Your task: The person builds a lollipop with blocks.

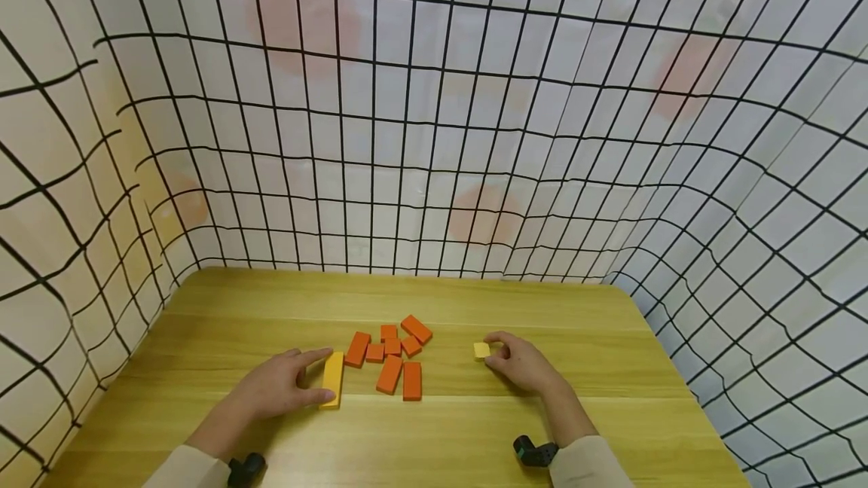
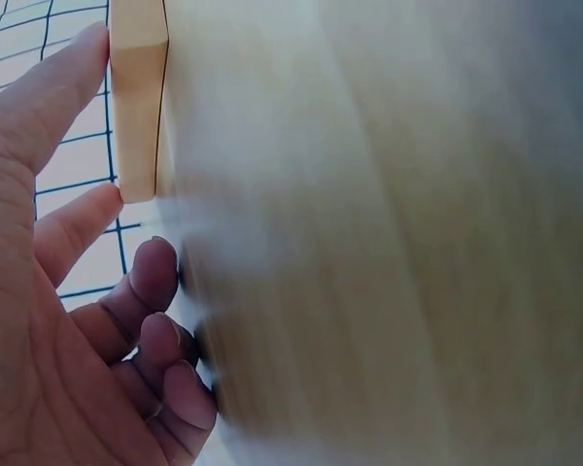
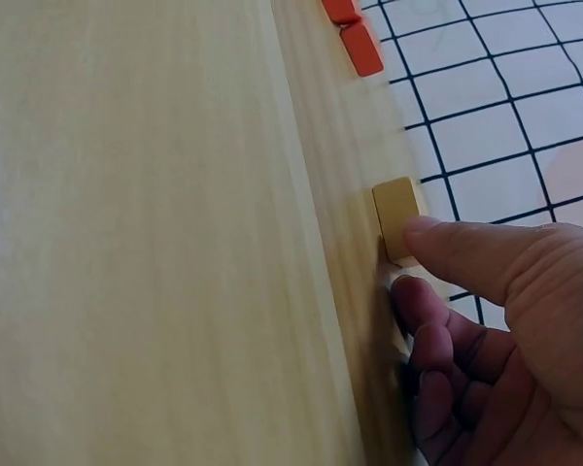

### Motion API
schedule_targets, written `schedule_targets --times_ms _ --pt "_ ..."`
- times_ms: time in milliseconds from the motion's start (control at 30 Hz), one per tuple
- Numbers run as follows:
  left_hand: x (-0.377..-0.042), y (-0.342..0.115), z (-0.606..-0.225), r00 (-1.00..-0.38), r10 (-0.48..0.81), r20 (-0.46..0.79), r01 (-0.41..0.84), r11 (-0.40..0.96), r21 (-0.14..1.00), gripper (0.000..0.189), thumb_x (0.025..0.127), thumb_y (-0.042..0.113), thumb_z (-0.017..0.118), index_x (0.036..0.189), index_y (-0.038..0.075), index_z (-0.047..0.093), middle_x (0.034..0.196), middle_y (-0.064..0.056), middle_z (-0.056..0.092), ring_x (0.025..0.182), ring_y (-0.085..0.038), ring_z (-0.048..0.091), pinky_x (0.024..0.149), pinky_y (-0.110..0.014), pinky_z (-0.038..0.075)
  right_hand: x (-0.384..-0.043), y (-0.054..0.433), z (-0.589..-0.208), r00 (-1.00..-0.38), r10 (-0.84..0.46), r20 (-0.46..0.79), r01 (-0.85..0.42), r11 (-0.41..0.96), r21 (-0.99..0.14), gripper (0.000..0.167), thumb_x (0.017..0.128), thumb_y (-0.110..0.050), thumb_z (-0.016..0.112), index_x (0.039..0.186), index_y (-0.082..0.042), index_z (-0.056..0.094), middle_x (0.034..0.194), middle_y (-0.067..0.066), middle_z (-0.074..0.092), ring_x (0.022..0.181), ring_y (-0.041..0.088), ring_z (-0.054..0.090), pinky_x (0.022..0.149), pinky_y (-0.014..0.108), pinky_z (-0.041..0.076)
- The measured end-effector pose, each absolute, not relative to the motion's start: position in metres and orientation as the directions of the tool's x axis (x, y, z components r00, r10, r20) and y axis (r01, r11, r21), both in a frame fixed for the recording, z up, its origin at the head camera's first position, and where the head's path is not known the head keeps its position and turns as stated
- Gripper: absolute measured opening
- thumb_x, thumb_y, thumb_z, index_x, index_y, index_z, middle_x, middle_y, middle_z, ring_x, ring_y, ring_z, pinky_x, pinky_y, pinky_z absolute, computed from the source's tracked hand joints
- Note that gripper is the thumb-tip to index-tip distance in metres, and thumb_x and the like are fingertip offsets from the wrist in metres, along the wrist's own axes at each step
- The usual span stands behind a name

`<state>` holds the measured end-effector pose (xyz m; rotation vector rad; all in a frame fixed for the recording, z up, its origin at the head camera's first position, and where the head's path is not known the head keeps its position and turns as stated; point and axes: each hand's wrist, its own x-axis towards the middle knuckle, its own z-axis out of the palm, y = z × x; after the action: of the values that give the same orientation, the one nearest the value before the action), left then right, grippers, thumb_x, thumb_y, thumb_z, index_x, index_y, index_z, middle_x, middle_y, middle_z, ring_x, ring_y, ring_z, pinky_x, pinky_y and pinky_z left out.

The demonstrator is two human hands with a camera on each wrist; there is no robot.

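On the left of the wooden tabletop, my left hand (image 1: 274,384) spreads thumb and index finger along a long yellow block (image 1: 332,380). The index fingertip touches its far end and the thumb rests near its close end. The other fingers curl loosely below, beside the table surface, in the left wrist view. Over on the right, my right hand (image 1: 525,364) pinches a small yellow block (image 1: 481,351) between thumb and index finger. The right wrist view shows the thumb (image 3: 466,250) against this block, with the index finger mostly hidden.
Between the hands lies a loose group of several orange blocks (image 1: 392,346), some long and some short. The wooden table (image 1: 434,443) ends at a white wall cloth with a black grid (image 1: 434,172) at the back and sides.
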<state>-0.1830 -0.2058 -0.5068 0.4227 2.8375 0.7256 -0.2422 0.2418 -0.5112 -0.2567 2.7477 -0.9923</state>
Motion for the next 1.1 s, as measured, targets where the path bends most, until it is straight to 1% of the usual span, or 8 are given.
schedule_targets --times_ms 200,433,667,867,1000,1100 --pt "-0.184 -0.206 -0.507 -0.943 0.314 -0.107 0.222 0.838 0.499 0.086 0.081 0.070 0.073 0.151 0.025 0.052 0.082 0.004 0.049 0.070 -0.011 0.043 0.060 -0.029 0.035 -0.242 0.240 -0.516 -0.973 -0.199 -0.113 -0.074 0.742 -0.666 0.030 0.095 -0.021 0.073 0.124 -0.014 0.066 0.082 0.000 0.059 0.067 0.015 0.050 0.065 0.029 0.040" --pt "-0.185 -0.206 -0.509 -0.946 0.296 -0.131 0.185 0.827 0.532 0.100 0.068 0.068 0.084 0.152 0.025 0.050 0.084 0.002 0.050 0.074 -0.014 0.044 0.063 -0.032 0.036 -0.239 0.239 -0.523 -0.984 -0.146 -0.104 -0.034 0.726 -0.687 0.030 0.094 -0.025 0.075 0.122 -0.017 0.066 0.084 -0.001 0.061 0.070 0.014 0.051 0.067 0.030 0.041" --pt "-0.185 -0.205 -0.509 -0.945 0.295 -0.142 0.174 0.820 0.546 0.107 0.062 0.066 0.089 0.153 0.026 0.049 0.086 0.002 0.051 0.078 -0.016 0.046 0.065 -0.034 0.038 -0.233 0.237 -0.527 -0.991 -0.101 -0.089 -0.010 0.713 -0.701 0.030 0.095 -0.025 0.074 0.123 -0.018 0.066 0.087 -0.001 0.059 0.072 0.015 0.051 0.068 0.032 0.042" --pt "-0.186 -0.206 -0.508 -0.939 0.311 -0.146 0.185 0.816 0.548 0.109 0.060 0.063 0.091 0.152 0.025 0.048 0.090 0.002 0.053 0.084 -0.017 0.047 0.072 -0.039 0.042 -0.230 0.234 -0.530 -0.995 -0.070 -0.068 -0.002 0.713 -0.701 0.031 0.095 -0.028 0.074 0.122 -0.017 0.067 0.087 -0.002 0.059 0.071 0.015 0.050 0.068 0.031 0.041" --pt "-0.186 -0.206 -0.507 -0.934 0.329 -0.143 0.202 0.813 0.546 0.111 0.062 0.063 0.091 0.154 0.021 0.046 0.091 0.003 0.055 0.086 -0.017 0.048 0.076 -0.041 0.044 -0.230 0.233 -0.532 -0.996 -0.057 -0.062 0.003 0.714 -0.700 0.032 0.094 -0.029 0.074 0.123 -0.017 0.067 0.087 -0.002 0.059 0.070 0.015 0.049 0.067 0.030 0.041" --pt "-0.187 -0.206 -0.507 -0.933 0.330 -0.142 0.204 0.812 0.546 0.111 0.062 0.062 0.091 0.154 0.018 0.045 0.090 0.003 0.055 0.085 -0.016 0.048 0.075 -0.040 0.043 -0.230 0.232 -0.533 -0.997 -0.051 -0.057 0.004 0.709 -0.705 0.033 0.094 -0.028 0.074 0.124 -0.017 0.067 0.087 -0.002 0.059 0.070 0.014 0.050 0.067 0.030 0.041"
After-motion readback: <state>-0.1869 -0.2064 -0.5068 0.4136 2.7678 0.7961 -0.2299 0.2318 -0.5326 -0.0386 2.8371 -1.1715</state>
